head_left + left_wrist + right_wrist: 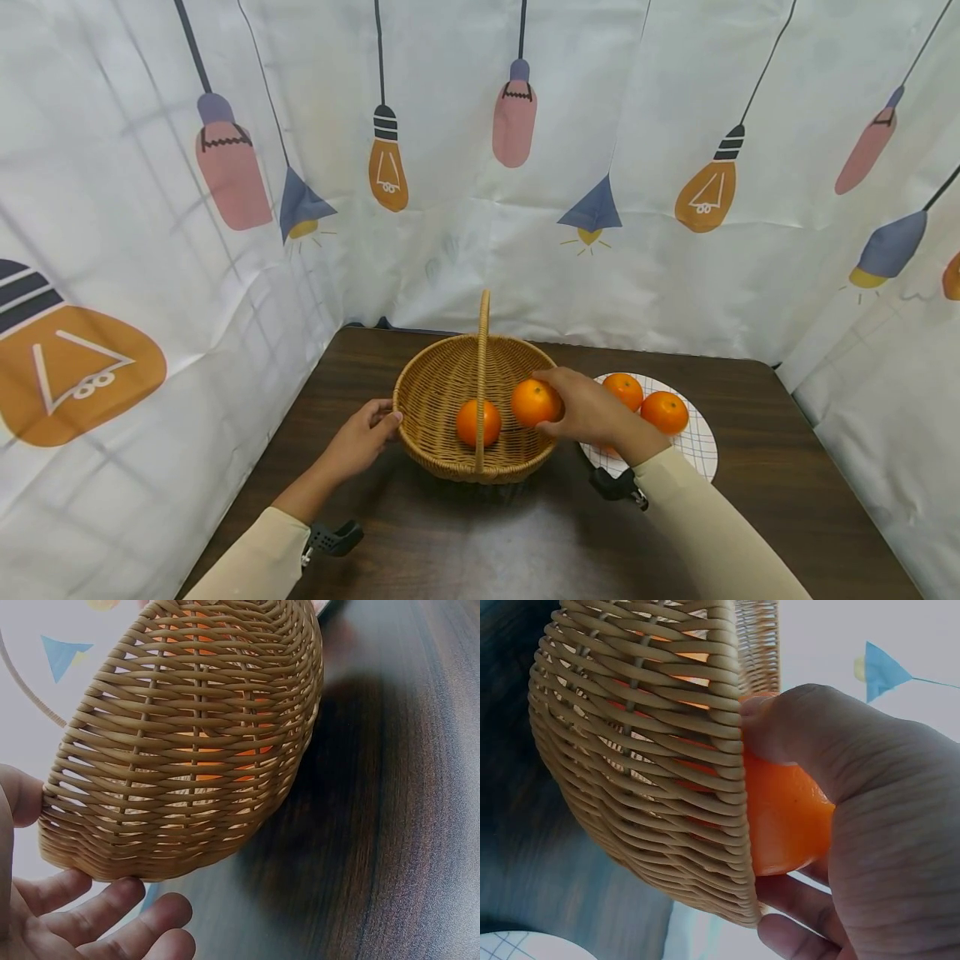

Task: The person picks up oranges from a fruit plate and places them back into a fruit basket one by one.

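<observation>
A wicker basket with a tall arched handle stands on the table, and one orange lies inside it. My left hand holds the basket's left rim between thumb and fingers; in the left wrist view, the thumb and fingertips touch the woven edge. Over the right side of the basket, my right hand grips another orange. The right wrist view has this orange at the rim, partly hidden behind the weave, with the thumb across it.
Right of the basket sits a white checked plate with two oranges in plain sight and part of another beneath my right wrist. The dark wooden table is bordered at the back and sides by a white lamp-print curtain.
</observation>
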### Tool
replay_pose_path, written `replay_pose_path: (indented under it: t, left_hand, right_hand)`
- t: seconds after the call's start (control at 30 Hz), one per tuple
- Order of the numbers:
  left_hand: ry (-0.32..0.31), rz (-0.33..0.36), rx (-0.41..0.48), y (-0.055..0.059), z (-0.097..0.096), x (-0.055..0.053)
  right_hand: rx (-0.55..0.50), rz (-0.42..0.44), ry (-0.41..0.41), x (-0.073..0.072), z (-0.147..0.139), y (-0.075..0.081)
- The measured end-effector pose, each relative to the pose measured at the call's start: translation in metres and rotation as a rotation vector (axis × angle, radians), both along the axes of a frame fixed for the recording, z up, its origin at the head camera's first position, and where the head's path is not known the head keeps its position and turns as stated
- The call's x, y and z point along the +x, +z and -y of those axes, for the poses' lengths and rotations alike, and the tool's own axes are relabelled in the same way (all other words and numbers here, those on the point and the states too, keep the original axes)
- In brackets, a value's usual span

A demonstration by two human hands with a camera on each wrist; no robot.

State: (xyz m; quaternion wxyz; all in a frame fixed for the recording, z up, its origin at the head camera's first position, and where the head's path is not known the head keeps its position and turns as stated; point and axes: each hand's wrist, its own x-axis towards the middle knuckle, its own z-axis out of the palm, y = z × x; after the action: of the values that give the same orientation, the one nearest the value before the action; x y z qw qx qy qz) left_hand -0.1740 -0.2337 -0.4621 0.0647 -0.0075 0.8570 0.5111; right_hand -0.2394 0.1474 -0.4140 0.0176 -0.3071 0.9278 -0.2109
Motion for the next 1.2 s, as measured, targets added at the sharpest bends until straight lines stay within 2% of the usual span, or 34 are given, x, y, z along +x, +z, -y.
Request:
replay_pose_path:
  t: [0.43, 0.67, 1.2]
  left_hand:
    - [0.0, -0.004, 0.006, -0.0018, -0.0007, -0.0001]
    - [0.011, -0.002, 0.005, -0.0022, -0.0012, 0.0]
    - [0.011, -0.007, 0.003, -0.0028, -0.0016, 0.0005]
  right_hand:
    - [0.052, -0.03, 0.029, 0.0022, 0.0044, -0.0041]
    - [0.049, -0.062, 0.066, 0.0018, 0.0042, -0.0044]
    - [0.024, -0.088, 0.067, 0.0045, 0.0004, -0.0087]
